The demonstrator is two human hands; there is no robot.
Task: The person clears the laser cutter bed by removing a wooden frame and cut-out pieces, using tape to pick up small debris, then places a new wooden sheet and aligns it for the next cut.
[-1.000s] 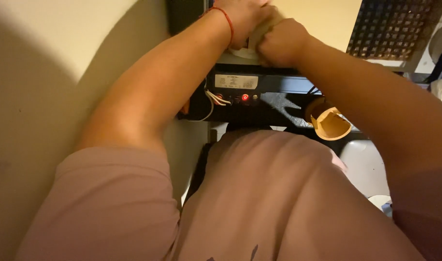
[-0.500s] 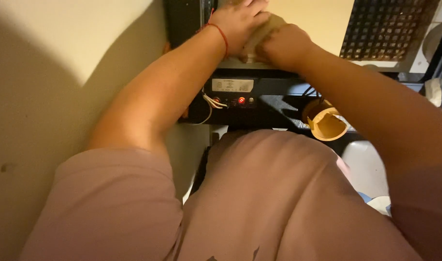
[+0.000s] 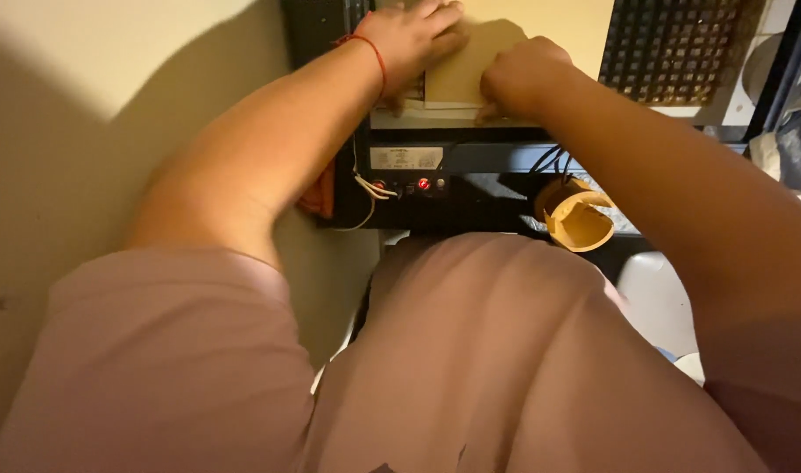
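Note:
Both hands rest on a flat tan sheet (image 3: 463, 74) that lies on the bed of a dark machine (image 3: 470, 166). My left hand (image 3: 409, 39), with a red string on its wrist, lies flat on the sheet's left edge, fingers spread. My right hand (image 3: 518, 74) is curled and pinches the sheet's near right edge. A paler board (image 3: 549, 22) lies under the sheet, toward the back.
A dark honeycomb grid (image 3: 676, 52) fills the machine's right side. The front panel carries a red button (image 3: 424, 184), a label and loose white wires (image 3: 370, 188). A torn tan tape roll (image 3: 577, 219) sits at the front right. A pale wall (image 3: 111, 105) stands left.
The view has tilted down a little, so the hands and sheet sit lower in frame. My left hand has flattened onto the sheet, and both hands have shifted slightly along it.

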